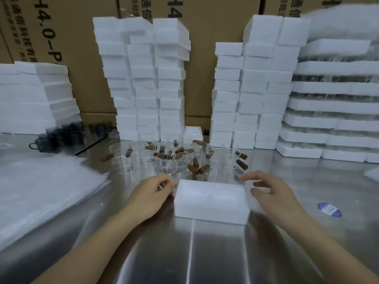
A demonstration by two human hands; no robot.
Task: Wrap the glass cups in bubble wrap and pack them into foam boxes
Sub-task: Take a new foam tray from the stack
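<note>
A closed white foam box (211,201) lies on the steel table in front of me. My left hand (152,194) sits just left of it with fingers loosely curled near the box's left edge; I cannot tell whether they touch it. My right hand (272,191) hovers at the box's right side, fingers spread and relaxed, holding nothing. Behind the box stand several clear glass cups with brown wooden handles (164,160). A pile of bubble wrap sheets (41,187) lies at the left.
Tall stacks of white foam boxes (143,83) (252,85) rise behind the cups. Flat foam trays (332,111) are piled at the right, more foam (26,99) at the left. Dark glass mugs (61,134) stand back left. Cardboard cartons form the backdrop.
</note>
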